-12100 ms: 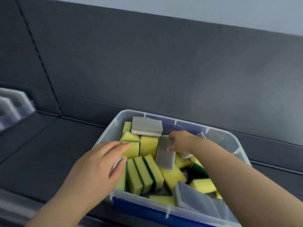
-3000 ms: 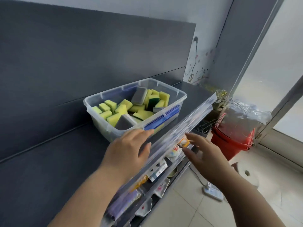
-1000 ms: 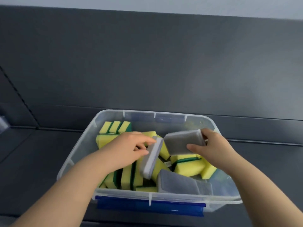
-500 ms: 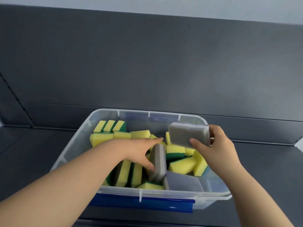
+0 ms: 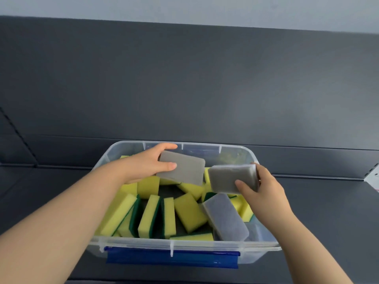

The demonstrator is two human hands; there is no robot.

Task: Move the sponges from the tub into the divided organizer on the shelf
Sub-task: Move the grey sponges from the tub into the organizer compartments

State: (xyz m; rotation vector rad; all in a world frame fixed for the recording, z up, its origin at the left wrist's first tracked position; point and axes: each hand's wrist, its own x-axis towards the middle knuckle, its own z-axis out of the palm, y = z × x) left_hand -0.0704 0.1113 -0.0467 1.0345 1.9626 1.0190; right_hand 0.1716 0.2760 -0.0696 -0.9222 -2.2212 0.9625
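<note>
Head view: left hand (image 5: 146,166) grips one grey sponge (image 5: 185,171), right hand (image 5: 264,191) grips a second grey sponge (image 5: 226,178), both over the tub (image 5: 143,242).

I see a dark grey matte back panel (image 5: 184,78) behind a dark grey flat shelf (image 5: 328,201); pale blue-grey wall strip (image 5: 184,7) above.
</note>
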